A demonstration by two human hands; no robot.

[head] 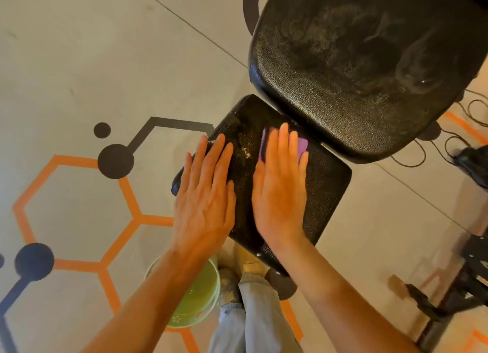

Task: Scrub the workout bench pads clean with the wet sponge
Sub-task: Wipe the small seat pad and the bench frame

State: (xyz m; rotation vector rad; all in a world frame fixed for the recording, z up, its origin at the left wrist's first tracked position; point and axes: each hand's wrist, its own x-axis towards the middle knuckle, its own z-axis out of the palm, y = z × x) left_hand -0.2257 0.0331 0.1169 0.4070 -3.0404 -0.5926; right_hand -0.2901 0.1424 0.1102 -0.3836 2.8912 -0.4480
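Both hands flat on the seat pad: left hand spread open near its left edge, right hand pressing the purple sponge under open fingers at the far end. Back pad beyond, streaked.

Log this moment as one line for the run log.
left hand flat on seat pad | right hand pressing purple sponge on pad | back pad smeared | bucket on floor
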